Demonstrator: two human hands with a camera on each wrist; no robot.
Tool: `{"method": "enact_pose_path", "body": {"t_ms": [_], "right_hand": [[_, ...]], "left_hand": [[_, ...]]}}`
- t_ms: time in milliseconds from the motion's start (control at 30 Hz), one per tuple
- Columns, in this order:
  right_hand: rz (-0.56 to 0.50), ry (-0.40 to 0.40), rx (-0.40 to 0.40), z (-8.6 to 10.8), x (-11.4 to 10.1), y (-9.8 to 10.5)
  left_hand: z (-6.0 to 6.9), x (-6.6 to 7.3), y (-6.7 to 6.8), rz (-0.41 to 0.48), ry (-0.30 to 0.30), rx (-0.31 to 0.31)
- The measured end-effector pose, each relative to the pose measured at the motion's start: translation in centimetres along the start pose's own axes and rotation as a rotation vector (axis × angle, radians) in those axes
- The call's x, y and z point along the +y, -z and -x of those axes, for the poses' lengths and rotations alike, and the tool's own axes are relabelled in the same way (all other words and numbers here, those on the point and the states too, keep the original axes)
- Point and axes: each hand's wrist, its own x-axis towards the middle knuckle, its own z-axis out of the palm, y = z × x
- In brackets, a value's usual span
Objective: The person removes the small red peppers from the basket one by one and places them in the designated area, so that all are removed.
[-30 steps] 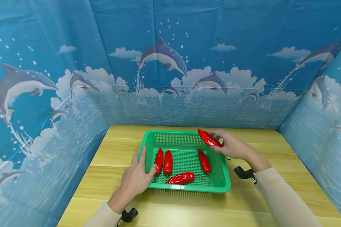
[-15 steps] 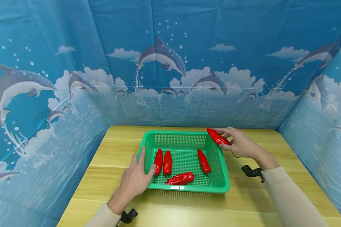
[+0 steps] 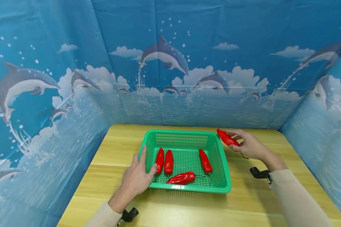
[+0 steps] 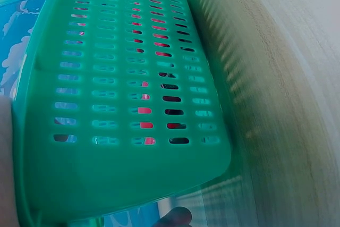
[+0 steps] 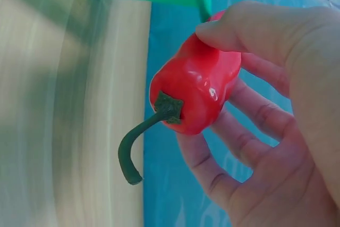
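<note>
- Blue dolphin-print backdrop (image 3: 170, 107): covers the rear and both sides of the work area; fold creases visible.
- Wooden table (image 3: 187, 209): pale yellow, plank-grained top; supports the basket.
- Green plastic basket (image 3: 199, 189): rectangular, slotted walls, mesh floor; sits upright at mid-table.
- Sleeves: left sleeve (image 3: 103, 217) and right sleeve (image 3: 298, 198), both cream, enter from the near edge.
- Left hand (image 3: 136, 178): rests at the basket's near left corner. Index finger lies extended along the left rim; thumb stands apart from it, reaching over the rim. No pepper in its grasp.
- Right hand (image 3: 251, 146): beside the basket's far right corner, above the table. Thumb and fingers are clamped on one pepper.
- Held red pepper (image 3: 226, 137): outside the basket, tilted, tip toward the far right corner. Contact between tip and rim cannot be determined.
- Peppers inside the basket, four, all red: leftmost pepper (image 3: 159, 160) and second pepper (image 3: 169, 162) side by side near the left wall; near pepper (image 3: 182, 178) lying crosswise by the front wall; right-hand pepper (image 3: 206, 161) toward the right wall.
- Black wrist devices: left device (image 3: 129, 215), right device (image 3: 260, 173), one at each wrist.
- Stem (image 5: 133, 147) of the held pepper: dark green, curved, pointing away from the palm.
</note>
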Motion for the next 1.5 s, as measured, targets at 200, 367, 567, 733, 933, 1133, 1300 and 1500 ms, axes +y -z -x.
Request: {"method": "enact_pose_path", "body": {"t_ms": [200,367,567,733,933,1133,1300,1500], "right_hand": [[-0.004,-0.031,0.007,0.3,0.9,0.0],[-0.019,-0.032,0.0,0.4,1.5,-0.1],[-0.026,-0.041,-0.008,0.5,2.0,-0.1],[-0.016,-0.037,-0.004,0.6,2.3,-0.1],[-0.005,-0.034,0.004,0.7,2.6,-0.1],[0.0,-0.035,0.001,0.6,2.9,-0.3],[-0.002,-0.037,-0.001,0.6,3.0,-0.4],[0.022,-0.032,0.003,0.6,3.6,-0.5]], "left_hand": [[-0.1,0.1,0.1,0.005,0.004,-0.013],[-0.1,0.0,0.0,0.01,0.003,-0.011],[-0.2,-0.1,0.0,0.011,0.001,-0.007],[-0.1,0.0,0.0,0.009,0.002,-0.007],[-0.1,0.0,0.0,0.006,0.009,-0.01],[0.1,0.0,0.1,0.014,0.007,-0.01],[-0.1,-0.1,0.0,0.005,0.007,-0.006],[-0.1,-0.2,-0.2,0.02,-0.005,0.006]]}}
